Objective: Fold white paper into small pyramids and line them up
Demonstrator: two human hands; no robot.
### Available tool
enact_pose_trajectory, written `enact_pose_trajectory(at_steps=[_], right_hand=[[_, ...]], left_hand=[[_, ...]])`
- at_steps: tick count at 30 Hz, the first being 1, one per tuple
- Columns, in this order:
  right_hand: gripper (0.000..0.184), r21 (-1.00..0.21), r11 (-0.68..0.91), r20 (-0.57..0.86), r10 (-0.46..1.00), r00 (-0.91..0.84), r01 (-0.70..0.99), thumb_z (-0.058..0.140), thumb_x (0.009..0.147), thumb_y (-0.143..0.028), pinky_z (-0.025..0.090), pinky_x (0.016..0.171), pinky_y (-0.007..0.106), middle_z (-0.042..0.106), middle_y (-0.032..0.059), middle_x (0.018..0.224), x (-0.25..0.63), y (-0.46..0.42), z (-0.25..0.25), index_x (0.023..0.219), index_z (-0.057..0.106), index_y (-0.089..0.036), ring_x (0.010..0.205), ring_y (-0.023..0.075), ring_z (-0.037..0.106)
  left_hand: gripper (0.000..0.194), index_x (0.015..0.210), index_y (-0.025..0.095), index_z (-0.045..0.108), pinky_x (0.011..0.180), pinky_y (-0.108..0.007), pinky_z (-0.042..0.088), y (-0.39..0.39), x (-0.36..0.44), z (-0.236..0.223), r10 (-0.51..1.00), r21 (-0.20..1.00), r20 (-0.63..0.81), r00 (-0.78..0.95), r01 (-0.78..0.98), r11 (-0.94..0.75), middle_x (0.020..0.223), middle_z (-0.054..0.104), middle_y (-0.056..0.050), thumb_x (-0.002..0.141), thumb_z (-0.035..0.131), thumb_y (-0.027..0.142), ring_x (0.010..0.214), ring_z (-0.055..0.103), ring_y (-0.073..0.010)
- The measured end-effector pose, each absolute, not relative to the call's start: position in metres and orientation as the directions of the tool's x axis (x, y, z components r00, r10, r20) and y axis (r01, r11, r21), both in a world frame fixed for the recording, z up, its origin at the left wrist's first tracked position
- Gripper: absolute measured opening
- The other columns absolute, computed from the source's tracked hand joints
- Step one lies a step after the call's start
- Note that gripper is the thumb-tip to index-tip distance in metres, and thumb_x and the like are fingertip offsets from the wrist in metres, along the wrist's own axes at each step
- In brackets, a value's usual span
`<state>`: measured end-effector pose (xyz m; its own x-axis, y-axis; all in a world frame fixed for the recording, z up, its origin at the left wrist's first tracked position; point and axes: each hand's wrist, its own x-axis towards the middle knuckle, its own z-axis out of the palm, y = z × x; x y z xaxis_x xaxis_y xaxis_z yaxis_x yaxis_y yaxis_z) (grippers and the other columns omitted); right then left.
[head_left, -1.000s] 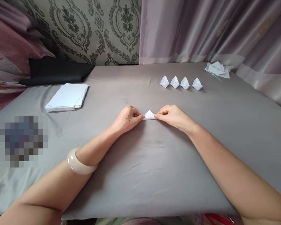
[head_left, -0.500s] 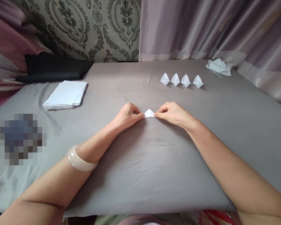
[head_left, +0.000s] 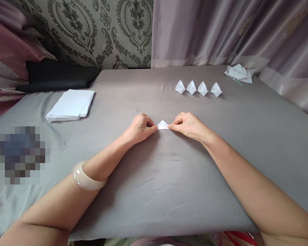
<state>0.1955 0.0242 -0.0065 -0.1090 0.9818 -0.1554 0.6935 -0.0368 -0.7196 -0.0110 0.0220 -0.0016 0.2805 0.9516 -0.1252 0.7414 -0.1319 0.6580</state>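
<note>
One small folded paper (head_left: 163, 125): white, peaked at the middle, straight along the edge toward the wearer; placed between the two hands, near the middle of the table. Contact with the cloth cannot be told.
Left hand (head_left: 141, 128): thumb and fingers pinched on the paper's left end; small dark marks on the back.
Right hand (head_left: 189, 125): thumb and fingers pinched on the paper's right end; fainter marks on the back.
Spacing of hands: apart, the paper's peak showing between them.
Bangle (head_left: 88, 181): pale, glossy, around the left forearm.
Table (head_left: 159, 191): covered in grey cloth, lightly creased.
Four pointed paper shapes (head_left: 180, 87): white, folded, in a row beyond the right hand; the rightmost set slightly wider apart.
Stack of sheets (head_left: 72, 102): white, edges uneven, at left beyond the left hand.
Black cloth (head_left: 61, 76): at the far left, behind the stack.
Loose white papers (head_left: 238, 72): heaped at the far right corner.
Thin teal stick (head_left: 238, 82): just beside the heap.
Pixelated item (head_left: 22, 150): left side; too obscured to identify.
Backdrop: patterned wallpaper (head_left: 105, 27), mauve curtain (head_left: 184, 30) at right.
</note>
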Motion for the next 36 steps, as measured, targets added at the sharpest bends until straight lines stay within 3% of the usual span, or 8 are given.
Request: enact_pose_trajectory(at_steps=[6,9,12,19,22,27,32,36], right_hand=[[0.029,-0.640,-0.018,-0.180,0.975,-0.127,0.768,0.068,0.068,-0.046,0.035,0.054,0.025,0.059,0.0010,0.069,0.197,0.024,-0.007,0.060,0.062,-0.018,0.066,0.0142,0.053],[0.030,-0.637,-0.021,-0.188,0.974,-0.129,0.770,0.068,0.068,-0.047,0.035,0.054,0.025,0.060,0.0014,0.073,0.197,0.024,-0.006,0.062,0.063,-0.018,0.065,0.0132,0.051],[0.029,-0.637,-0.002,-0.183,0.972,-0.148,0.771,0.067,0.069,-0.046,0.035,0.055,0.024,0.062,0.0023,0.083,0.199,0.024,-0.002,0.063,0.063,-0.018,0.065,0.0117,0.050],[0.018,-0.732,0.013,-0.103,0.986,-0.130,0.681,0.059,0.076,-0.032,0.040,0.060,0.024,0.064,0.0022,0.097,0.213,0.016,-0.006,0.084,0.070,-0.021,0.065,0.0102,0.054],[0.023,-0.749,0.118,-0.010,0.982,-0.189,0.652,0.051,0.080,-0.023,0.042,0.064,0.024,0.066,0.0007,0.098,0.215,0.008,-0.009,0.091,0.072,-0.024,0.068,0.0106,0.056],[0.045,-0.489,0.434,0.073,0.885,-0.460,0.757,0.042,0.084,-0.009,0.040,0.067,0.025,0.064,0.0008,0.098,0.213,-0.010,0.001,0.113,0.068,-0.031,0.075,0.0123,0.055],[0.046,-0.144,0.494,0.053,0.869,-0.492,0.857,0.036,0.091,-0.009,0.035,0.060,0.029,0.060,0.0057,0.106,0.205,-0.023,0.008,0.121,0.063,-0.029,0.086,0.0183,0.053],[0.041,-0.163,0.492,0.148,0.869,-0.472,0.855,0.033,0.091,-0.006,0.043,0.072,0.032,0.060,0.0080,0.107,0.190,-0.027,0.006,0.114,0.065,-0.021,0.093,0.0206,0.052]], left_hand=[[0.016,0.093,0.019,0.063,0.078,-0.032,0.046,0.016,-0.009,-0.007,0.948,0.589,-0.005,0.318,0.767,-0.254,0.097,0.057,-0.006,0.082,0.055,0.026,0.090,0.051,-0.0201],[0.030,0.112,0.021,0.060,0.086,-0.034,0.043,0.012,-0.008,-0.011,0.867,0.522,0.131,0.481,0.710,-0.473,0.104,0.058,-0.006,0.089,0.042,0.016,0.093,0.049,-0.0198],[0.041,0.116,0.021,0.063,0.085,-0.033,0.043,0.010,-0.008,-0.017,0.769,0.432,0.185,0.612,0.652,-0.623,0.100,0.060,-0.007,0.092,0.032,0.011,0.086,0.050,-0.0184],[0.042,0.118,0.023,0.065,0.078,-0.029,0.045,0.007,-0.010,-0.025,0.758,0.360,0.212,0.617,0.672,-0.648,0.103,0.060,-0.007,0.093,0.033,0.014,0.088,0.051,-0.0185],[0.042,0.118,0.023,0.065,0.077,-0.029,0.045,0.005,-0.010,-0.023,0.764,0.345,0.193,0.616,0.686,-0.641,0.103,0.060,-0.007,0.094,0.032,0.014,0.089,0.051,-0.0184],[0.042,0.114,0.021,0.064,0.076,-0.028,0.045,0.001,-0.007,-0.014,0.762,0.293,0.145,0.631,0.708,-0.642,0.101,0.059,-0.007,0.092,0.031,0.011,0.087,0.049,-0.0183],[0.042,0.117,0.014,0.060,0.076,-0.032,0.046,-0.007,0.000,-0.003,0.762,0.128,0.016,0.647,0.755,-0.643,0.102,0.058,-0.011,0.089,0.030,0.006,0.086,0.048,-0.0209],[0.041,0.119,0.013,0.057,0.075,-0.032,0.045,-0.011,0.002,0.000,0.752,0.048,0.030,0.658,0.751,-0.659,0.100,0.057,-0.010,0.089,0.030,0.005,0.083,0.048,-0.0206]])
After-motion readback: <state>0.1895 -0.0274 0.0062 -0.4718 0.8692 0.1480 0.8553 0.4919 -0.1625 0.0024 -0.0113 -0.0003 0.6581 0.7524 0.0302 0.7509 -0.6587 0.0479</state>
